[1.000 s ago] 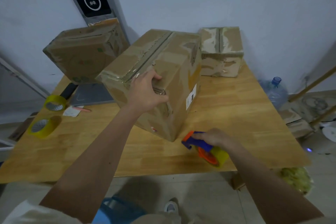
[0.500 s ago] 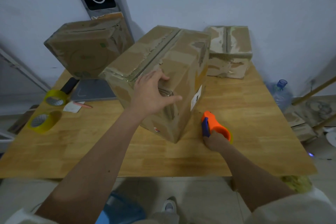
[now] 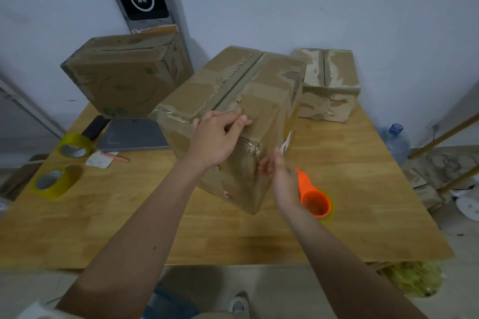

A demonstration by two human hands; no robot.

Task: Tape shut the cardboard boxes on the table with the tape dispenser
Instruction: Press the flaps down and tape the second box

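A large worn cardboard box [image 3: 261, 90] stands slantwise in the middle of the wooden table [image 3: 357, 189], its top seam covered with old torn tape. My left hand [image 3: 217, 137] grips its near top edge, fingers on top and thumb on the front face. My right hand [image 3: 281, 179] is open and blurred, its fingertips touching the box's near vertical corner. The orange tape dispenser [image 3: 315, 199] lies on the table just right of that hand, not held. A second box [image 3: 121, 80] leans at the back left. A smaller box [image 3: 334, 77] sits at the back right.
Two yellow tape rolls [image 3: 74, 146] [image 3: 51, 182] lie at the table's left edge, near a paper slip and a pink pen [image 3: 115, 157]. A grey flat slab [image 3: 132, 134] lies under the left box. A water bottle [image 3: 395, 137] and clutter stand on the floor to the right.
My right hand let go of the tape dispenser, which now lies on the table, and moved left to the box's corner. My left hand slid up to the box's top edge.
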